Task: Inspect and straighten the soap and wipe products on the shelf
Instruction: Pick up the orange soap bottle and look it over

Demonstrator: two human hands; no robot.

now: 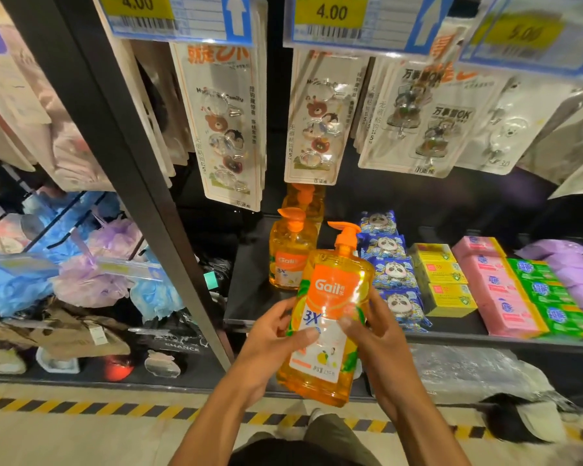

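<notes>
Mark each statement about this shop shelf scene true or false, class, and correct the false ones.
1. The left hand and right hand both hold the orange soap bottle. True.
2. Its pump is blue. False: it is orange.
3. The panda wipe packs lie right of the shelved bottle. True.
4. The pink soap boxes sit left of the yellow boxes. False: they sit to the right.

Soap bottle (330, 317) amber-yellow, pump (345, 233) orange, label (335, 285) orange-white; wipe packs (392, 274) blue, panda-printed; yellow boxes (441, 277), pink boxes (498, 297), green boxes (549, 297); floor tape (81, 406) yellow-black striped
</notes>
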